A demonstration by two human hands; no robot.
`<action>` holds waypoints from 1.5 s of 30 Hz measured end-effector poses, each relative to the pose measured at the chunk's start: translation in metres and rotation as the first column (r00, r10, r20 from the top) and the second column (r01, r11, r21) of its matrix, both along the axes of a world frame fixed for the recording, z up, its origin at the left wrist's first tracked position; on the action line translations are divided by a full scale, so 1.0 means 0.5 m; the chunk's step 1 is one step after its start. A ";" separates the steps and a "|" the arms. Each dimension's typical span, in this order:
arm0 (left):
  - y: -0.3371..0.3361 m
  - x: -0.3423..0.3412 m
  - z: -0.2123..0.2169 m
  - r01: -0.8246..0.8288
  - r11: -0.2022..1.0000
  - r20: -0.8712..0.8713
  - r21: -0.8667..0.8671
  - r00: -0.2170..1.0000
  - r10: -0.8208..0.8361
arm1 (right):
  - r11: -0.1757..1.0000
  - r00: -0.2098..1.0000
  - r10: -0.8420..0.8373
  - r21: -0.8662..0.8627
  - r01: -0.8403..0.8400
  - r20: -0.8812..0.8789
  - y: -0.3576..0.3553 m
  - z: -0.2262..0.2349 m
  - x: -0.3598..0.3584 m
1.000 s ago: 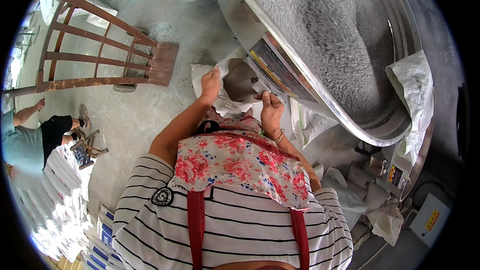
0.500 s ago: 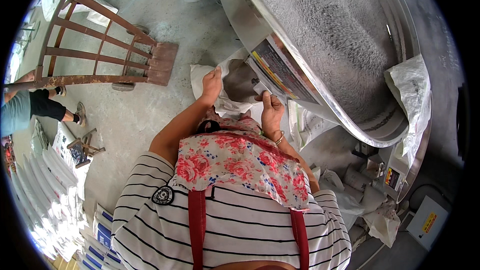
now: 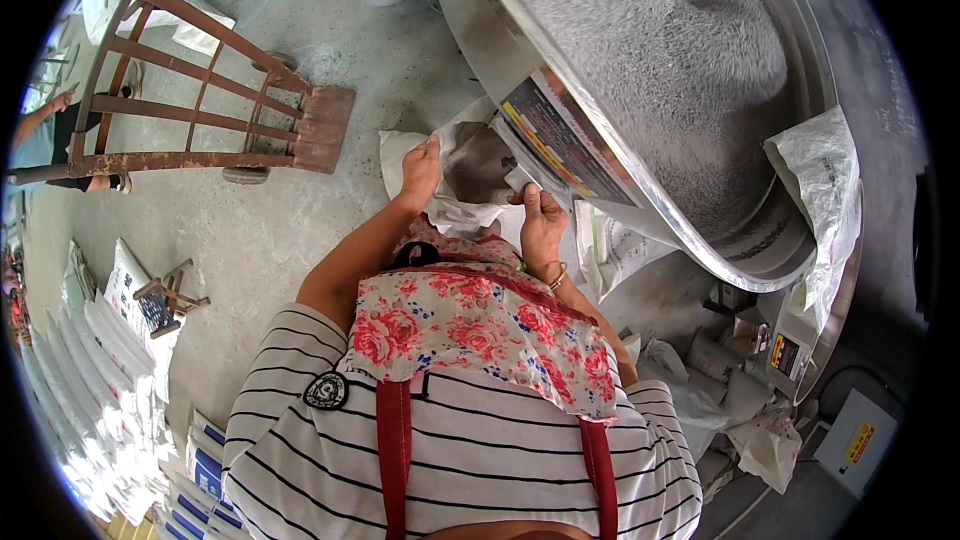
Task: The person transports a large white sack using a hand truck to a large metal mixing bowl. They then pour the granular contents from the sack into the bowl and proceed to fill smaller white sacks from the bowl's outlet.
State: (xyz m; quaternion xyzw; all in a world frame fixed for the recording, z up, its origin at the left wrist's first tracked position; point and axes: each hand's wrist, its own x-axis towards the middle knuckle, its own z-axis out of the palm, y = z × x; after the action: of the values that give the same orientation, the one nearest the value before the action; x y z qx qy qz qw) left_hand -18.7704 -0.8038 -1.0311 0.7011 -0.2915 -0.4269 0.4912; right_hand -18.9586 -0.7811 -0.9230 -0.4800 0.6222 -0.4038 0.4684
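I have my left hand and right hand both closed on the white sack rim, its open mouth stretched between them, under the drum chute just beyond

1. Daylight was bright and even, with soft shadows.
2. Stacked sacks at lower left were overexposed.
3. Fisheye distortion bent the hand truck; black vignette framed the sharp centre.

your left hand frame centre, arm extended, fingers gripping | your right hand just right, fingers pinched, elbow bent
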 end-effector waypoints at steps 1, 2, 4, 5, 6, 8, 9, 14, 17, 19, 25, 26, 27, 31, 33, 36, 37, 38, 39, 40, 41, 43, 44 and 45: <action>0.001 -0.001 0.001 -0.002 1.000 -0.017 0.004 1.000 0.002 | 1.000 1.000 -0.004 -0.012 0.005 0.003 0.000 0.000 0.002; 0.001 -0.002 0.002 -0.003 1.000 -0.035 0.008 0.999 0.003 | 1.000 1.000 -0.007 -0.017 0.007 0.014 0.001 0.002 0.004; 0.000 -0.001 0.003 0.009 1.000 -0.003 0.017 1.000 -0.009 | 1.000 0.999 -0.011 -0.029 0.012 0.036 0.002 0.007 0.007; 0.001 0.000 -0.001 0.014 1.000 0.014 0.021 1.000 -0.014 | 1.000 1.000 -0.005 -0.009 0.005 0.026 0.003 0.008 0.006; 0.001 0.001 -0.004 0.017 1.000 0.018 0.019 1.000 -0.017 | 1.000 1.000 0.002 0.011 -0.002 0.017 0.003 0.009 0.005; 0.000 0.002 -0.008 0.027 1.000 0.025 0.016 0.999 -0.028 | 1.000 1.000 0.002 0.021 -0.002 0.007 0.002 0.003 0.002; 0.001 0.001 -0.008 0.039 0.999 0.027 0.023 0.999 -0.040 | 1.000 1.000 -0.004 0.012 0.004 0.005 -0.001 -0.007 0.001; 0.004 0.005 -0.036 0.064 0.998 0.018 0.016 0.998 -0.064 | 1.000 1.000 0.002 -0.022 -0.002 0.004 -0.026 -0.018 0.012; 0.005 0.006 -0.026 0.072 0.997 0.041 0.014 0.997 -0.072 | 0.999 0.999 -0.044 -0.023 0.044 0.002 -0.033 -0.059 0.008; 0.005 0.005 -0.001 0.075 0.996 -0.002 0.054 0.997 -0.075 | 0.997 0.997 -0.073 -0.016 0.073 -0.007 -0.052 -0.083 -0.002; 0.012 0.015 -0.036 0.071 0.994 -0.030 0.084 0.997 -0.069 | 0.993 0.984 -0.107 0.028 0.112 -0.144 -0.093 -0.161 -0.018; 0.012 0.017 -0.036 0.065 0.993 -0.075 0.097 0.996 -0.058 | 0.995 0.977 -0.086 0.026 0.092 -0.193 -0.101 -0.158 -0.018; 0.013 0.016 -0.037 0.043 0.996 -0.084 0.079 0.996 -0.036 | 0.992 0.988 -0.123 0.006 0.124 -0.093 -0.095 -0.148 -0.008; 0.013 0.015 -0.015 0.105 0.985 -0.041 0.135 0.994 -0.100 | 0.984 0.986 -0.159 0.082 0.155 0.045 -0.087 -0.184 -0.024; 0.010 0.027 -0.019 0.117 0.976 -0.017 0.181 0.993 -0.116 | 0.993 0.994 -0.096 0.074 0.092 0.051 -0.088 -0.176 -0.034; 0.010 0.017 -0.087 0.066 0.988 -0.032 0.141 0.998 -0.062 | 0.998 0.953 0.006 0.067 0.015 -0.303 -0.055 -0.124 -0.090; 0.008 0.017 -0.110 0.074 0.992 -0.031 0.104 0.997 -0.072 | 0.997 0.970 -0.020 0.068 0.037 -0.241 -0.024 -0.133 -0.118; -0.005 0.018 -0.116 0.091 0.994 -0.027 0.061 0.996 -0.090 | 0.991 0.983 -0.045 0.118 0.067 -0.180 0.011 -0.132 -0.146; -0.013 0.007 -0.099 0.072 0.995 -0.107 0.068 0.992 -0.064 | 0.991 0.945 -0.010 0.126 0.054 -0.326 0.039 -0.150 -0.188; -0.005 0.005 -0.083 0.065 0.995 -0.189 0.077 0.981 -0.049 | 0.997 0.865 -0.025 0.048 0.057 -0.501 0.064 -0.188 -0.223; -0.004 0.025 -0.084 0.159 0.987 -0.445 0.022 0.886 -0.133 | 0.981 0.885 -0.048 0.143 0.128 -0.464 0.080 -0.194 -0.257; -0.003 0.043 -0.064 0.227 0.960 -0.465 0.162 0.876 -0.129 | 0.946 0.826 -0.217 0.097 0.309 -0.521 0.096 -0.259 -0.334; -0.012 0.015 -0.022 0.189 0.959 -0.493 0.211 0.868 -0.062 | 0.924 0.798 -0.252 0.109 0.366 -0.548 0.090 -0.301 -0.390; -0.013 -0.024 0.023 0.249 0.937 -0.310 0.244 0.936 -0.168 | 0.894 0.770 -0.288 0.127 0.429 -0.569 0.099 -0.354 -0.455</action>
State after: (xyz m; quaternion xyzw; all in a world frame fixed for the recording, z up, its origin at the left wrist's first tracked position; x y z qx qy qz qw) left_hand -18.7824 -0.8102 -1.0195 0.6594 -0.2281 -0.6099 0.3757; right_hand -19.1861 -0.7316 -1.1000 -0.3818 0.8540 -0.2542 0.2456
